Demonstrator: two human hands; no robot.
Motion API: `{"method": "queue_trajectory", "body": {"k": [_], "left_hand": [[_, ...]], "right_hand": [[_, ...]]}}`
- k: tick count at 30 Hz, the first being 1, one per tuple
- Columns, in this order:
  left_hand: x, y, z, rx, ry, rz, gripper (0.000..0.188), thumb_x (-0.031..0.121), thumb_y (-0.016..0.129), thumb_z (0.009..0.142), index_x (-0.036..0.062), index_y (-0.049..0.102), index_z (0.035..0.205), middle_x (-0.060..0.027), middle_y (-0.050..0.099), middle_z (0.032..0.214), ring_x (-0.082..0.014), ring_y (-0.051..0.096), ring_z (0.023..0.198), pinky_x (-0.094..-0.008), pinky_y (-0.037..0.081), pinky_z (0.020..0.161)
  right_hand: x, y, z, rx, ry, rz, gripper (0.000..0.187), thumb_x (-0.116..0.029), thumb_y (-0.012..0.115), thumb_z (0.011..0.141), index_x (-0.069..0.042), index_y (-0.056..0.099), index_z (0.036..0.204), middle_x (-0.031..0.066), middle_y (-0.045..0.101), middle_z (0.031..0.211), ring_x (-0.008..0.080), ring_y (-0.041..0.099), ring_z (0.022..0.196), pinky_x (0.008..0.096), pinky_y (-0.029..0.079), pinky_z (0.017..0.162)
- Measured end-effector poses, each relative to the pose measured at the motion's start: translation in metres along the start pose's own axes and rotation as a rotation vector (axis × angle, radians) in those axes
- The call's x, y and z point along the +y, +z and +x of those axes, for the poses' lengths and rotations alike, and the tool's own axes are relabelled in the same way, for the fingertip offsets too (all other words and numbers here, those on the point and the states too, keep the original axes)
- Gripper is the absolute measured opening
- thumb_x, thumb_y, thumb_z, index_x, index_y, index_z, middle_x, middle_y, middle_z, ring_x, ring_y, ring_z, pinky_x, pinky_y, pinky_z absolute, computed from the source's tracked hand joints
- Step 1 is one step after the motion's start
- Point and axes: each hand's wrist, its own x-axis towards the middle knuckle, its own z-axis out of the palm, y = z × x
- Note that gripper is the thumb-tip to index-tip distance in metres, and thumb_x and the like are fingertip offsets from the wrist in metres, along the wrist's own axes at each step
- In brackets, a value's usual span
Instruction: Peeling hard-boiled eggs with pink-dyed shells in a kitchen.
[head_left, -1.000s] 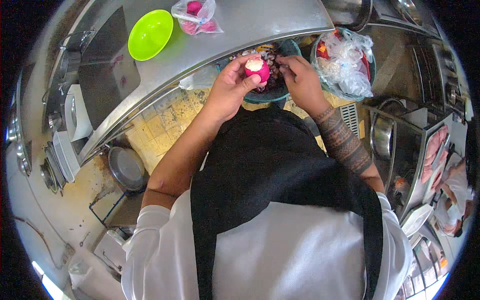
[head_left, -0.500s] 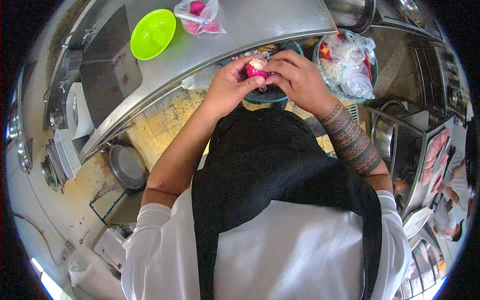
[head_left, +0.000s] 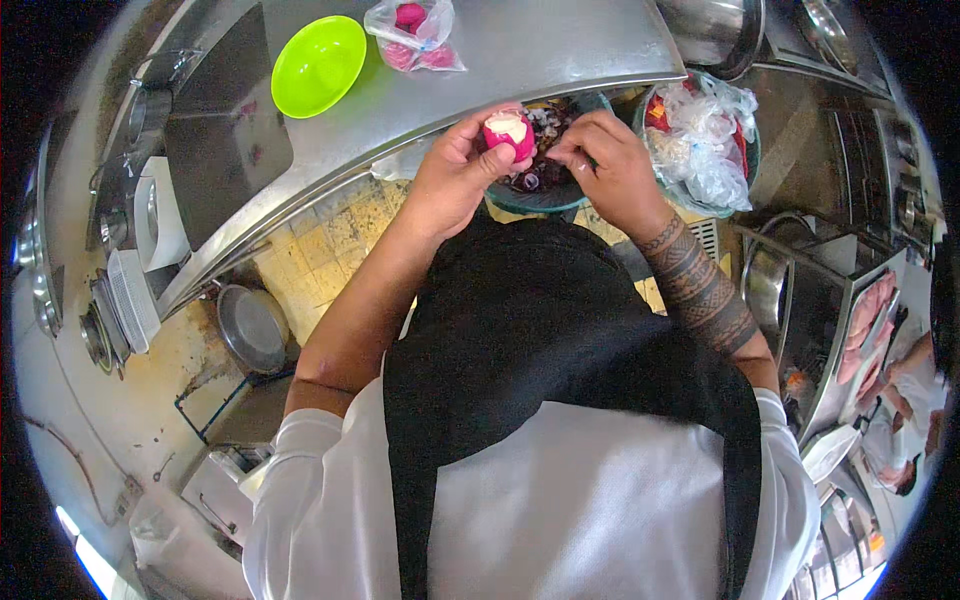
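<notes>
A pink-shelled egg [head_left: 509,132] is held between the fingers and thumb of my left hand [head_left: 450,183], just off the counter's front edge. Part of its shell is gone at the top, baring the white. To its right, apart from the egg, my right hand [head_left: 615,167] has its fingertips pinched together; whatever they hold is too small to make out. Below both hands stands a round green bin [head_left: 536,207] with dark scraps and onion peelings in it. On the counter, a clear plastic bag [head_left: 440,30] holds several more pink eggs, beside a lime-green bowl [head_left: 318,66].
The steel counter [head_left: 540,65] curves across the front, with a sink [head_left: 225,130] at its left. A second bin [head_left: 755,165], full of plastic bags, stands right of the scrap bin. A large pot [head_left: 705,35] sits at far right. Another person [head_left: 900,430] works at the right edge.
My right hand has drawn away from the egg to the right, over the scrap bin. My left hand still holds the egg, and more of its white now shows.
</notes>
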Motion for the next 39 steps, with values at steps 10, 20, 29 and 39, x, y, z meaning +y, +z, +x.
{"method": "queue_trajectory", "body": {"k": [10, 20, 29, 39], "left_hand": [[0.010, -0.002, 0.005, 0.111, 0.059, 0.100, 0.052, 0.001, 0.076, 0.090, 0.0030, 0.055, 0.137, -0.0070, 0.062, 0.124, -0.0165, 0.061, 0.113, -0.0323, 0.053, 0.101], [0.016, 0.003, 0.006, 0.104, 0.077, 0.229, 0.051, -0.001, 0.078, 0.086, 0.0026, 0.056, 0.132, -0.0065, 0.065, 0.120, -0.0153, 0.062, 0.111, -0.0317, 0.052, 0.100], [0.016, -0.001, 0.003, 0.107, 0.041, 0.064, 0.052, 0.005, 0.077, 0.090, 0.0028, 0.055, 0.138, -0.0073, 0.065, 0.121, -0.0158, 0.062, 0.113, -0.0321, 0.052, 0.101], [0.013, -0.001, -0.003, 0.091, 0.085, 0.127, 0.054, 0.004, 0.076, 0.091, 0.0007, 0.054, 0.141, -0.0081, 0.065, 0.124, -0.0159, 0.063, 0.113, -0.0319, 0.052, 0.102]], "right_hand": [[-0.024, 0.018, 0.014, 0.032, 0.529, 0.401, 0.024, -0.013, 0.070, 0.098, 0.000, 0.069, 0.118, 0.0047, 0.072, 0.105, 0.0073, 0.063, 0.096, 0.0262, 0.052, 0.087], [-0.036, 0.031, 0.025, 0.210, 0.283, 0.207, 0.020, -0.015, 0.073, 0.090, -0.002, 0.074, 0.104, 0.0135, 0.069, 0.085, 0.0287, 0.067, 0.078, 0.0389, 0.053, 0.072], [-0.029, 0.034, 0.022, 0.223, 0.251, 0.118, 0.018, -0.002, 0.064, 0.092, 0.001, 0.071, 0.108, 0.0093, 0.066, 0.090, 0.0166, 0.063, 0.079, 0.0296, 0.050, 0.072], [-0.042, 0.031, 0.022, 0.203, 0.269, 0.245, 0.019, -0.011, 0.073, 0.089, 0.001, 0.073, 0.104, 0.0149, 0.069, 0.087, 0.0259, 0.068, 0.077, 0.0342, 0.054, 0.072]]}}
